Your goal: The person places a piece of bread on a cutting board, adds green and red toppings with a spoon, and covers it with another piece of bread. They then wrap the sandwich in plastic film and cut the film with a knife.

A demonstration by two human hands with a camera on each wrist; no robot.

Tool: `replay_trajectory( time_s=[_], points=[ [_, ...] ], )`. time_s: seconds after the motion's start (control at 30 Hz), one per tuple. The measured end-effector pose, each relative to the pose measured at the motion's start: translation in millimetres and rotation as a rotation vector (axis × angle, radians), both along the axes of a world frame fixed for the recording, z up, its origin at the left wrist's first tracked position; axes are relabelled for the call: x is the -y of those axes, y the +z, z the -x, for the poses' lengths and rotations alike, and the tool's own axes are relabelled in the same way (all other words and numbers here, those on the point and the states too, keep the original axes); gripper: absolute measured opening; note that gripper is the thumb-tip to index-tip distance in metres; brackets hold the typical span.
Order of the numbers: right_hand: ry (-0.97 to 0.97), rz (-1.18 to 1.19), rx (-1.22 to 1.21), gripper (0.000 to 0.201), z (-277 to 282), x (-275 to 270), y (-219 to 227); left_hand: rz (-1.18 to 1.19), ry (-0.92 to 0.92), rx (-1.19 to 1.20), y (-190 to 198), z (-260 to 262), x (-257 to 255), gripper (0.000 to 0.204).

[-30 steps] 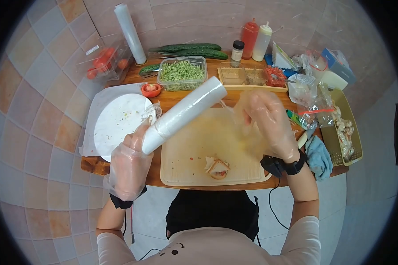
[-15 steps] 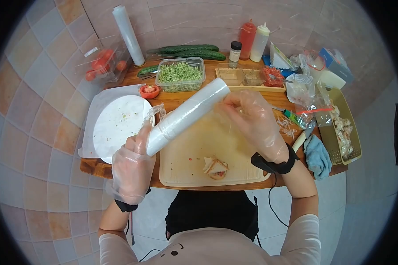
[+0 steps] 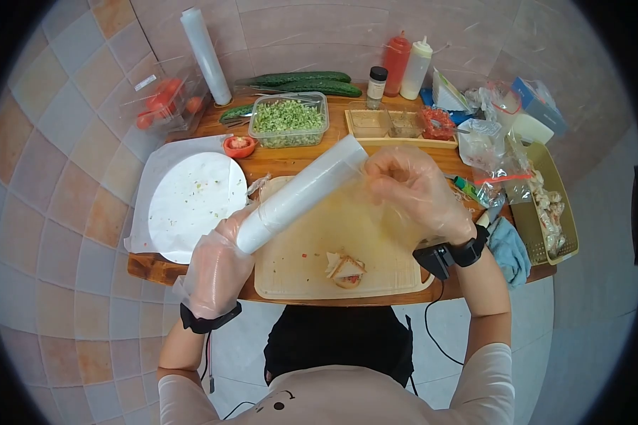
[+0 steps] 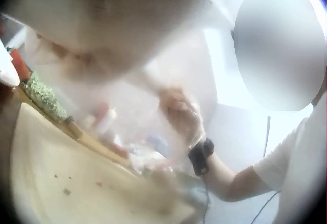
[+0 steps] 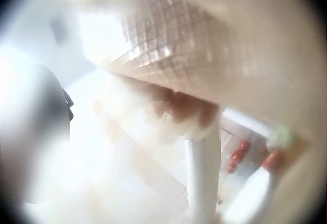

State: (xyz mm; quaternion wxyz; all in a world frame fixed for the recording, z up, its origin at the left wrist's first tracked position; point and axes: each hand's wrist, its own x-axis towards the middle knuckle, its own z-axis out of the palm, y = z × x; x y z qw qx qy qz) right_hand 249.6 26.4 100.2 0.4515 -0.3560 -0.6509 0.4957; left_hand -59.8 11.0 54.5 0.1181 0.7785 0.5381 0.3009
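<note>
Both hands wear clear plastic gloves. My left hand (image 3: 220, 265) grips the lower end of a roll of cling film (image 3: 301, 195), which slants up to the right above the cream cutting board (image 3: 283, 280). At the roll's upper end, my right hand (image 3: 422, 188) has its fingers curled in and pinches the film's loose edge. A thin, see-through sheet of film spans from roll to fingers. In the left wrist view the right hand (image 4: 181, 114) shows hazily beyond the film. A small cut sandwich (image 3: 347, 269) lies near the board's front edge.
A round white board (image 3: 191, 212) stands left, with a halved tomato (image 3: 239, 146) behind it. Chopped cucumber fills a tub (image 3: 290, 120) at the back. Sauce bottles (image 3: 415, 71) stand near the wall. At right are a blue cloth (image 3: 509, 251) and a basket (image 3: 571, 234). A second roll (image 3: 205, 57) stands upright.
My right hand came left to the roll's upper end, then drew back slightly right with film in its fingers. The roll stays in my left hand, its upper end slightly lower. The sandwich has not moved.
</note>
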Motion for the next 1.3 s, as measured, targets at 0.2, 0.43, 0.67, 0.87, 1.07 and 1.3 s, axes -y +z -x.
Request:
replay_trajectory(
  time_s=[0.2,0.43,0.67,0.87,1.07,1.3],
  points=[
    [-0.423,-0.719,0.54,0.011,11.1,-1.7,-8.2,-0.07,0.085,-0.09,5.3,-4.4,0.8,0.045],
    [-0.36,-0.277,-0.016,0.01,16.8,-4.5,-29.6,-0.006,0.154,-0.15,6.4,-8.2,0.4,0.046],
    [-0.189,-0.052,-0.257,0.012,4.1,-14.1,-23.0,0.017,0.064,-0.031,-0.7,-6.6,1.9,0.043],
    [-0.095,0.196,-0.474,0.013,-2.6,-10.8,-10.0,0.072,0.001,0.066,-6.9,-1.9,-3.5,0.038],
    [-0.075,0.34,-0.675,0.017,0.2,0.7,-7.4,0.064,-0.082,0.04,-4.6,1.9,-3.0,0.037],
    [-0.059,0.395,-0.731,0.017,0.9,13.5,-1.6,0.241,-0.165,-0.005,2.3,14.4,-7.6,0.037]
  ],
)
